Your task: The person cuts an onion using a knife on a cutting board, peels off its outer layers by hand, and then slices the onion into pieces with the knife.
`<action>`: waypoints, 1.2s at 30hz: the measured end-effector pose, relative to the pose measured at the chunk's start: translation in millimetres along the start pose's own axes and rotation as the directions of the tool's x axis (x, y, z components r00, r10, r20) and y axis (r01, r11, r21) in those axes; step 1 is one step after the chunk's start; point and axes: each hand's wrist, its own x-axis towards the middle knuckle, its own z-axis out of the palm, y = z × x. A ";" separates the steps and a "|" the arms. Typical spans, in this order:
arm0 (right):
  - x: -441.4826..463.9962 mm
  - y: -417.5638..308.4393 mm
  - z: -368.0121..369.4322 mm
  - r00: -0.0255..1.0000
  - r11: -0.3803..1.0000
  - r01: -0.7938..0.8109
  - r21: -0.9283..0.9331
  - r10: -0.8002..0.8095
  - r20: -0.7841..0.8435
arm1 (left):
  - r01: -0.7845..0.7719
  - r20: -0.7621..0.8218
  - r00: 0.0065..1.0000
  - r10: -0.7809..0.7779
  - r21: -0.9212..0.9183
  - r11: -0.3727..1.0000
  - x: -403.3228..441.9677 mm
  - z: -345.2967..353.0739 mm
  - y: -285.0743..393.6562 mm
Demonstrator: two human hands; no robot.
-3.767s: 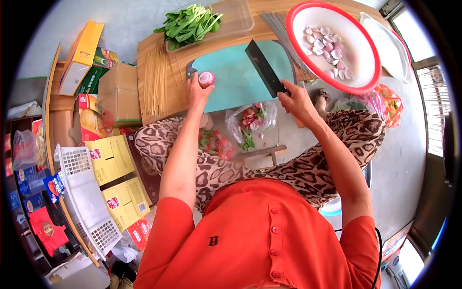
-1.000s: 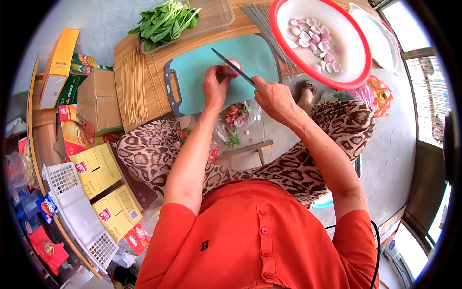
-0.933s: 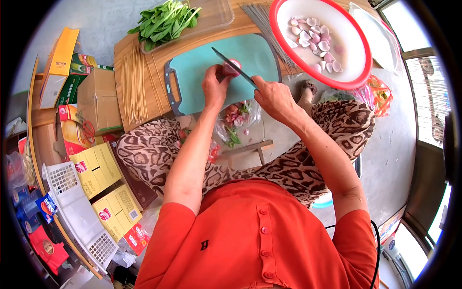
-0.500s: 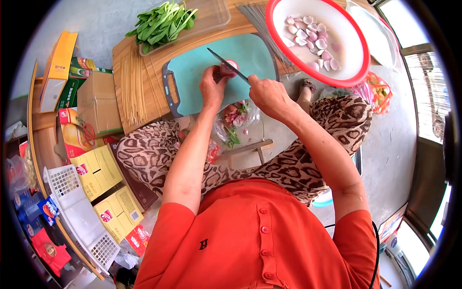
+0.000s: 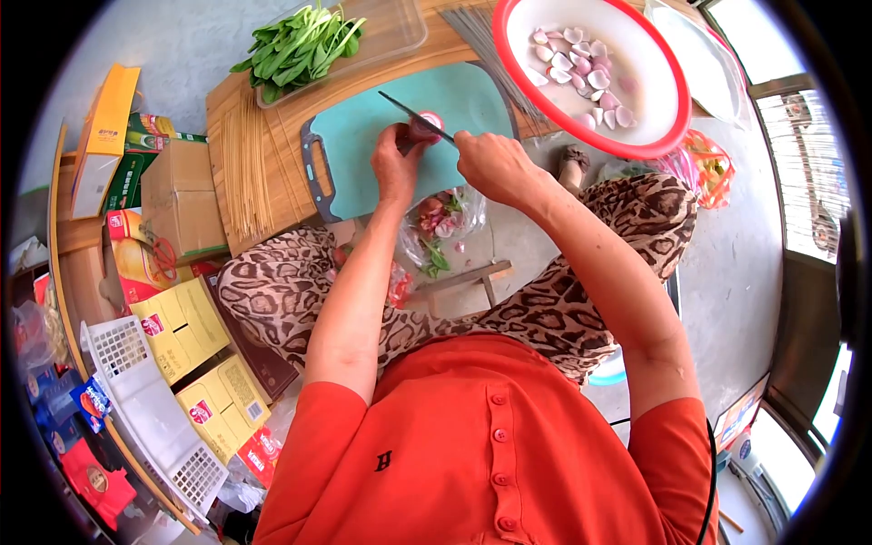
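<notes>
My left hand [image 5: 397, 168] is closed on a red onion [image 5: 423, 133] and steadies it on the turquoise cutting board [image 5: 359, 123]. In my right hand [image 5: 498, 169] is the handle of a knife [image 5: 411, 114], whose dark blade lies slantwise over the onion. How deep the edge sits in the onion, I cannot tell. A white bowl with a red rim [image 5: 595, 148] stands beyond my right hand and contains several pale purple onion pieces [image 5: 584, 68].
Thin wooden skewers [image 5: 243, 173] and a clear tray [image 5: 404, 32] with leafy greens [image 5: 300, 47] lie on the wooden table. Below the board's near edge is a plastic bag with onion scraps [image 5: 440, 222]. Cardboard boxes [image 5: 182, 200] stand at the left.
My right hand and the knife have shifted slightly left across the onion. My left hand keeps its hold on the onion. The whole view has also slid a little.
</notes>
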 end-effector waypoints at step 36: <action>2.3 60.7 47.5 0.901 0.986 -0.162 -0.043 0.130 -0.414 | -0.065 0.140 0.990 0.004 0.437 0.897 2.5 -5.3 10.4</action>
